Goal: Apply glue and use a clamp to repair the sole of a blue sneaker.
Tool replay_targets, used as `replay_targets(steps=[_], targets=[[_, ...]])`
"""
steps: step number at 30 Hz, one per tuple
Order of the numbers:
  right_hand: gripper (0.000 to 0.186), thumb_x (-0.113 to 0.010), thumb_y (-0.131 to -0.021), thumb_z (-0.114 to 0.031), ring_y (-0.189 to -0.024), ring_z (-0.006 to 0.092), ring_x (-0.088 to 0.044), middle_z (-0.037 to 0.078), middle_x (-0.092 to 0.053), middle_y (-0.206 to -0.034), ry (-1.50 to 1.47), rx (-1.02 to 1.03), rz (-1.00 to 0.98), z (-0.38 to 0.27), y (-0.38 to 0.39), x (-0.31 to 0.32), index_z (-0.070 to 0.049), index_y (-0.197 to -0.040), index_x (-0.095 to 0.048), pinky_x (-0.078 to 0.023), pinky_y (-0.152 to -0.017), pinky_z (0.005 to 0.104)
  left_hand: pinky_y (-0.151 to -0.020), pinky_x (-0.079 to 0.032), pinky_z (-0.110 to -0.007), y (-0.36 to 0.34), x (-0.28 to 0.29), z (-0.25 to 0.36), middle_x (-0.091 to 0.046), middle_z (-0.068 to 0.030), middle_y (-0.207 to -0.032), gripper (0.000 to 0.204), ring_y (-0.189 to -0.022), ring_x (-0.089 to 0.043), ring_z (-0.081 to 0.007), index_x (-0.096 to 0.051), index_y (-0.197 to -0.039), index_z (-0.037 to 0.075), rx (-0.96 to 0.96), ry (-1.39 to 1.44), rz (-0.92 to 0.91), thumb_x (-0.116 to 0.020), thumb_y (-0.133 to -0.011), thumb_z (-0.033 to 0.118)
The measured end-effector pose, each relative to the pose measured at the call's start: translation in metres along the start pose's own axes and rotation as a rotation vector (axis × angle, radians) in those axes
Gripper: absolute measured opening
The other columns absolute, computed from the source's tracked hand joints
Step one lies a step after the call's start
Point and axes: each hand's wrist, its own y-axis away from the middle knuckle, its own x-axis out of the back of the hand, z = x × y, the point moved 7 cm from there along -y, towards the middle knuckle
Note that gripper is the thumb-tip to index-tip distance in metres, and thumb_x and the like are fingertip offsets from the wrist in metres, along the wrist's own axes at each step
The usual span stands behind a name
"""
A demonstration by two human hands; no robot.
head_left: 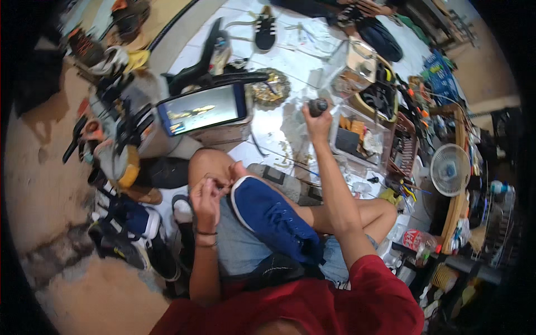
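The dark blue canvas shoe with a white rubber sole edge [273,218] lies on my lap across my thighs, toe toward my left knee, and my left hand [205,200] is pinched closed just beside its toe, apparently on a thin thread I cannot make out. My right hand [318,124] is raised well apart from it, fist closed around a small dark round-handled tool [319,106]. To stitch cleanly, I judge I should draw steadily, with the small white desk fan [449,169] and lit tablet screen [202,109] out of my way.
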Motion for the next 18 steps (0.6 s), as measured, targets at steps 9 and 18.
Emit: replay_targets(steps=[9,18], targets=[[0.043,-0.08,-0.077,-0.028,-0.074,0.0355,-0.068,0.018,-0.066,-0.079,0.066,0.065,0.114,-0.008,-0.017,-0.009,-0.003,-0.103,-0.056,-0.052,-0.068,0.0417,-0.076,-0.057,-0.035,-0.003,-0.005,-0.001,-0.061,-0.0142,-0.096,0.032,-0.089,-0.062,-0.0203,-0.045,-0.073,0.003,-0.018,0.018,-0.096,-0.043,-0.103,0.016],[0.048,-0.078,-0.078,-0.036,-0.078,0.0349,-0.07,0.018,-0.069,-0.085,0.08,0.096,0.132,0.006,-0.077,-0.04,-0.004,-0.106,-0.055,-0.052,-0.072,0.0416,-0.077,-0.06,-0.039,-0.007,-0.008,0.0,-0.06,-0.0158,-0.096,0.032,-0.091,-0.062,-0.0216,-0.047,-0.074,0.0,-0.033,0.082,-0.166,-0.042,-0.103,0.011]])
